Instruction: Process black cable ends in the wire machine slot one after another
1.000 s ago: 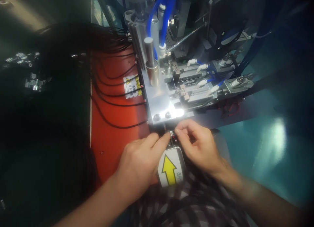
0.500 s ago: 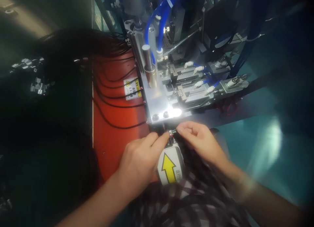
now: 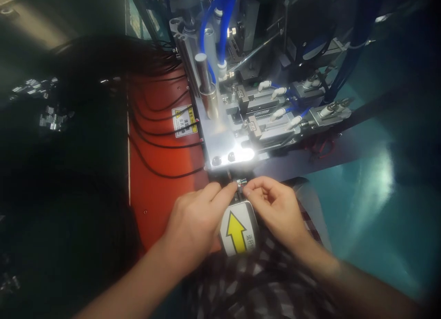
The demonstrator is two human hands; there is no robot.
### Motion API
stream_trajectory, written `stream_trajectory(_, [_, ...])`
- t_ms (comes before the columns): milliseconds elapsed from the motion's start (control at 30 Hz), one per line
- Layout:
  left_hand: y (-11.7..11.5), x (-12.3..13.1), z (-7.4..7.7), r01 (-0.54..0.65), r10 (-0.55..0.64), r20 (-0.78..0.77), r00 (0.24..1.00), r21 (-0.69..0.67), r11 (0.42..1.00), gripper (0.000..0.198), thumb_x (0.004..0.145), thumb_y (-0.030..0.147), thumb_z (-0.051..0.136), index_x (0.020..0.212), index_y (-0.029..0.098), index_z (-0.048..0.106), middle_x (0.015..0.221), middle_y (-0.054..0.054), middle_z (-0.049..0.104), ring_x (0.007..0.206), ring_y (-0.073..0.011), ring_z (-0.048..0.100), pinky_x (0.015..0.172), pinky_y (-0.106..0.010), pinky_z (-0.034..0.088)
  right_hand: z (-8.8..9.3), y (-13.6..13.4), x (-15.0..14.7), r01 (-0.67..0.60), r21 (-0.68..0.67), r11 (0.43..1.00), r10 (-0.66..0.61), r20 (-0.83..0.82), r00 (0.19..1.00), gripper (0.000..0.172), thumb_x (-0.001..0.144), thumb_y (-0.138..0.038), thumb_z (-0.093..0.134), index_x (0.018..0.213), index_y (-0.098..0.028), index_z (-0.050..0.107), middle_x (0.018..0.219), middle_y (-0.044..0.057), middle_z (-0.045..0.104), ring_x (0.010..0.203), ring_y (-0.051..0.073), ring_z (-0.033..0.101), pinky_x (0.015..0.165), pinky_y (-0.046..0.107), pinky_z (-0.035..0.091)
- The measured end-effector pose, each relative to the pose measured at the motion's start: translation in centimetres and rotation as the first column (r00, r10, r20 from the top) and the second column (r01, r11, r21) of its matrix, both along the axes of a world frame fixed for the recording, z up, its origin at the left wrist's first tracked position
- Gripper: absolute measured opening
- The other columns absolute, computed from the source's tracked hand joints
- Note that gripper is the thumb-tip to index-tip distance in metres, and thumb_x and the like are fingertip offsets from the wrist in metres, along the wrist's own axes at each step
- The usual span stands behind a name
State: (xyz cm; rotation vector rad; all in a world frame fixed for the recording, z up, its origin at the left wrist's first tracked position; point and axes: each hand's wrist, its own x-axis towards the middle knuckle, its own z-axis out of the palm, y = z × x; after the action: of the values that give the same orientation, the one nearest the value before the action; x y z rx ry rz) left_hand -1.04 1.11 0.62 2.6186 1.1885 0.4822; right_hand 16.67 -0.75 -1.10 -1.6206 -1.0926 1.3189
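A small shiny metal part (image 3: 242, 182) sits at the end of a narrow dark track, just beyond a white plate (image 3: 237, 250) bearing a yellow arrow. From the left, my left hand (image 3: 196, 215) is closed, with its fingertips pressed against that part. My right hand (image 3: 277, 211) is in a pinch close by on the other side, thumb and forefinger together at the part's near edge. A speck of red shows beside the right fingertips. Whatever the right pinch holds is too small to name. The left fingers partly hide the part.
A machine's bright metal block (image 3: 220, 144) stands just ahead of both hands, with a steel post (image 3: 205, 73). Blue air tubes (image 3: 223, 34) run above it. Black cables (image 3: 165, 147) cross the red panel (image 3: 155, 195) at left. Several loose shiny metal parts (image 3: 51, 119) lie farther left.
My right fingertips have moved slightly left and down, closer to the left fingertips. My left hand stays nearly in place at the metal part. The view has shifted slightly.
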Motion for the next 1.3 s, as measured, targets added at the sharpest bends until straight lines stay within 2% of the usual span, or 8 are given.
stream_trajectory(67, [0.0, 0.0, 0.0, 0.003, -0.003, -0.004, 1.0, -0.013, 1.0, 0.037, 0.089, 0.022, 0.042, 0.117, 0.008, 0.063, 0.078, -0.007, 0.063, 0.059, -0.0161, 0.059, 0.05, -0.027, 0.044, -0.1, -0.1, 0.3, -0.063, 0.17, 0.983, 0.029, 0.196, 0.98, 0.012, 0.084, -0.024, 0.059, 0.073, -0.017, 0.06, 0.053, -0.006, 0.043, 0.048, 0.01, 0.042, 0.049, 0.023, 0.037])
stream_trajectory(167, [0.1, 0.0, 0.0, 0.003, -0.003, -0.002, 1.0, -0.009, 1.0, 0.037, 0.089, 0.023, 0.042, 0.116, 0.008, 0.063, 0.077, -0.006, 0.062, 0.057, -0.0161, 0.057, 0.049, -0.027, 0.044, 0.0, 0.1, 0.8, -0.228, 0.353, 0.908, 0.056, 0.436, 0.898, 0.01, 0.085, -0.018, 0.057, 0.076, -0.018, 0.061, 0.055, -0.005, 0.045, 0.05, 0.01, 0.043, 0.053, 0.025, 0.038])
stream_trajectory(300, [0.2, 0.0, 0.1, 0.002, -0.002, 0.0, 1.0, -0.012, 1.0, 0.036, 0.089, 0.022, 0.042, 0.116, 0.009, 0.063, 0.076, -0.006, 0.062, 0.057, -0.0148, 0.056, 0.049, -0.026, 0.043, 0.1, 0.7, 1.2, -0.342, 0.436, 0.832, 0.068, 0.533, 0.843, 0.011, 0.087, -0.017, 0.055, 0.077, -0.019, 0.061, 0.059, -0.003, 0.051, 0.052, 0.011, 0.045, 0.055, 0.025, 0.039])
stream_trajectory(400, [0.0, -0.1, 0.0, 0.002, -0.003, -0.005, 1.0, -0.021, 1.0, 0.037, 0.089, 0.021, 0.042, 0.118, 0.01, 0.062, 0.078, -0.006, 0.062, 0.059, -0.0147, 0.056, 0.05, -0.025, 0.043, 0.2, 1.0, 1.2, -0.302, 0.389, 0.87, 0.101, 0.46, 0.882, 0.012, 0.086, -0.019, 0.054, 0.076, -0.019, 0.06, 0.057, -0.004, 0.047, 0.051, 0.011, 0.044, 0.053, 0.025, 0.039])
stream_trajectory(533, [0.0, -0.1, 0.0, 0.01, -0.01, 0.006, 1.0, -0.006, 1.0, 0.037, 0.089, 0.02, 0.043, 0.117, 0.008, 0.063, 0.077, -0.006, 0.062, 0.058, -0.0153, 0.056, 0.049, -0.026, 0.043, 0.2, 1.3, 1.1, -0.146, 0.143, 0.979, 0.126, 0.138, 0.982, 0.012, 0.085, -0.025, 0.057, 0.075, -0.018, 0.059, 0.055, -0.006, 0.044, 0.05, 0.01, 0.041, 0.049, 0.023, 0.036])
stream_trajectory(700, [0.1, -0.2, 0.3, 0.005, -0.005, -0.004, 1.0, -0.01, 1.0, 0.036, 0.089, 0.019, 0.042, 0.116, 0.008, 0.064, 0.074, -0.005, 0.06, 0.058, -0.0154, 0.058, 0.049, -0.026, 0.045, 0.4, 1.7, 1.1, -0.085, -0.046, 0.995, 0.082, -0.058, 0.995, 0.011, 0.08, -0.026, 0.061, 0.074, -0.016, 0.061, 0.059, -0.004, 0.048, 0.052, 0.009, 0.041, 0.048, 0.022, 0.035])
stream_trajectory(1000, [0.2, 0.1, 0.1, 0.006, -0.006, -0.027, 1.0, 0.004, 1.0, 0.036, 0.09, 0.018, 0.041, 0.116, 0.009, 0.064, 0.074, -0.005, 0.06, 0.058, -0.0158, 0.059, 0.05, -0.026, 0.046, 0.4, 1.8, 1.6, -0.172, -0.116, 0.978, 0.154, -0.151, 0.976, 0.023, 0.086, -0.037, 0.056, 0.076, -0.017, 0.058, 0.052, -0.007, 0.042, 0.045, 0.008, 0.037, 0.043, 0.021, 0.029])
stream_trajectory(1300, [0.1, 0.1, 0.2, -0.004, 0.004, 0.003, 1.0, 0.033, 0.999, 0.034, 0.092, 0.017, 0.04, 0.113, 0.009, 0.065, 0.07, -0.004, 0.058, 0.057, -0.0143, 0.058, 0.049, -0.024, 0.045, -0.7, 1.5, 0.4, -0.071, 0.109, 0.991, 0.075, -0.028, 0.997, 0.016, 0.086, -0.03, 0.056, 0.076, -0.018, 0.056, 0.073, 0.0, 0.054, 0.066, 0.013, 0.049, 0.053, 0.024, 0.037])
